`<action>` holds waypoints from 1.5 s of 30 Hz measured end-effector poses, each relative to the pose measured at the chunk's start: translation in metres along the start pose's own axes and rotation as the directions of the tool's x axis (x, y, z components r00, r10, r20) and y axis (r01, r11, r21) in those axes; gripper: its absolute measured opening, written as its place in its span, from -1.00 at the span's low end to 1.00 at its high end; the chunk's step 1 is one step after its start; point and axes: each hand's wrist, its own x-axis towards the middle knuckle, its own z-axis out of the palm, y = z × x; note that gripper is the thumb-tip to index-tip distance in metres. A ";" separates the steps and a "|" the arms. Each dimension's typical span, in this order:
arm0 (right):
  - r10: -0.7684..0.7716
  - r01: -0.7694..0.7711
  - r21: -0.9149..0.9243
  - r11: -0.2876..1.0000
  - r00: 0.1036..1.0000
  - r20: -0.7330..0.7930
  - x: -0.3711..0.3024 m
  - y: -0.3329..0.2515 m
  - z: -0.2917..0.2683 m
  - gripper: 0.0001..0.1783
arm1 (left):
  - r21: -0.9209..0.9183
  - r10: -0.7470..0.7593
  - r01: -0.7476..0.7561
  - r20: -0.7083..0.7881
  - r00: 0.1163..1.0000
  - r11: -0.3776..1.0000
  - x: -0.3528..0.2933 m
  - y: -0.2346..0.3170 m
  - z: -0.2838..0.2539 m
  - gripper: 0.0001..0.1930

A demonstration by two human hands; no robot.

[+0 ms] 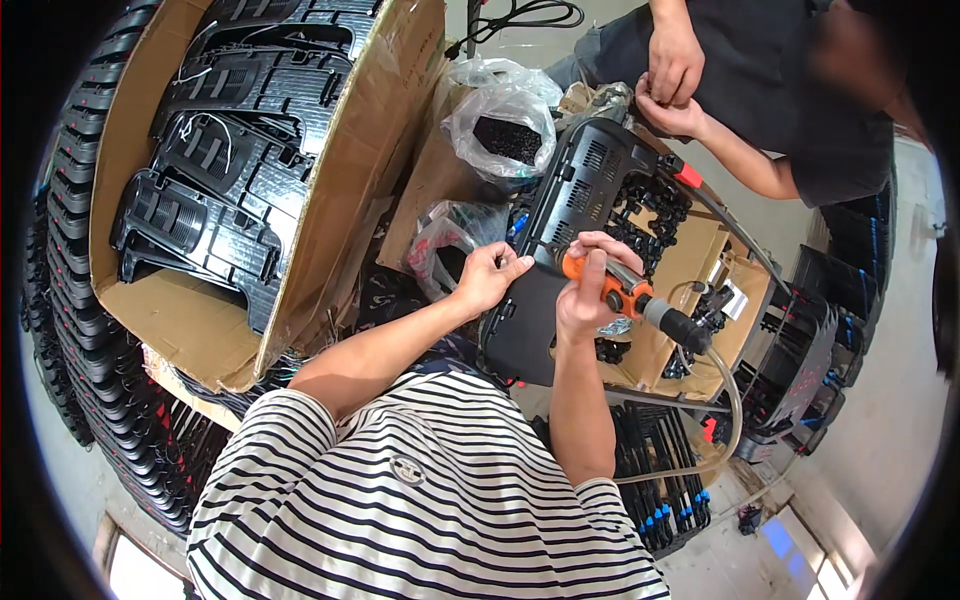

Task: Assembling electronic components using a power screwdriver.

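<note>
A black plastic panel [528,318] with slotted vents lies across the work stand in front of me. My right hand [588,288] is wrapped round an orange and grey air screwdriver [628,292]. Its dark nose points to the right, over the open boxes and off the panel. A pale hose [738,405] loops down from the tool. At the panel's left edge, my left hand [486,278] has thumb and fingers drawn together. Whatever small thing they pinch is too small to make out.
A large cardboard box [345,200] of black moulded panels stands left. Beyond the panel are plastic bags [505,125] of small black parts. Cardboard trays [700,270] with black parts sit right. A co-worker's hands [675,85] meet at the stand's far side.
</note>
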 end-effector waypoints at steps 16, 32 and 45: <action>0.041 -0.034 -0.052 0.998 0.989 0.142 -0.004 0.016 0.009 -0.85 | -0.282 -0.256 0.268 0.078 0.963 0.921 -0.014 -0.018 -0.037 -0.74; 0.035 -0.011 -0.134 0.991 0.983 0.178 -0.006 -0.015 0.010 -0.84 | -0.431 -0.392 0.507 0.331 0.858 0.746 -0.093 -0.048 -0.098 -0.66; 0.038 -0.051 0.144 0.988 0.995 0.095 -0.109 -0.135 -0.037 -0.77 | -0.609 -0.358 0.559 0.431 0.829 0.562 -0.151 0.020 -0.042 -0.65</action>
